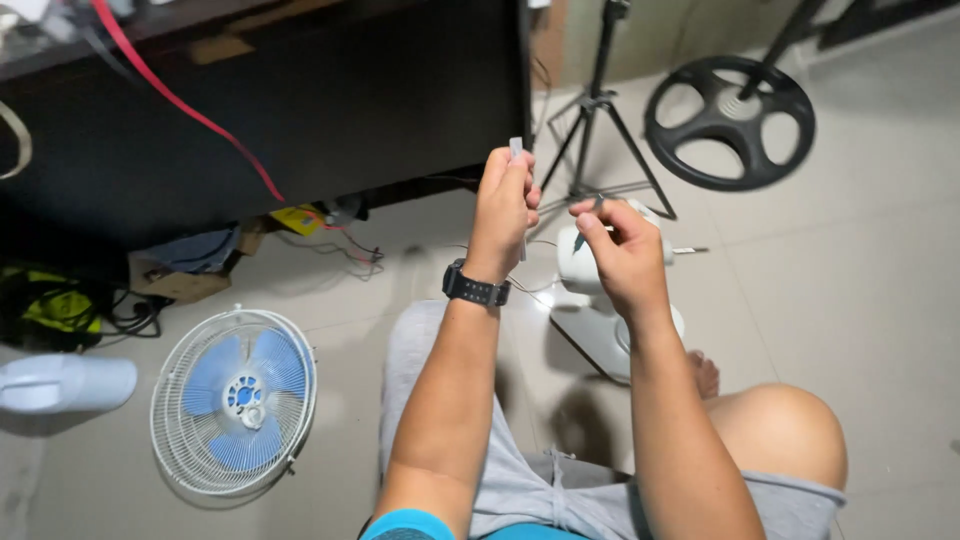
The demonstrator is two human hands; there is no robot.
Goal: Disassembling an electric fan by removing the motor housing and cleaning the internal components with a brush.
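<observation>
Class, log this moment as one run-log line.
left hand: pinches thin white strip | right hand: holds small dark tool | below: white fan body | floor: fan grille with blue blades

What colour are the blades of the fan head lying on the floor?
The blades are light blue, inside a white wire fan guard. The head view shows them best.

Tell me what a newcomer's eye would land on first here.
First the two raised hands at centre: the left hand, with a black watch on its wrist, pinches a thin white strip, and the right hand grips a small dark tool. Next, the caged blue fan head lying on the floor at lower left.
</observation>
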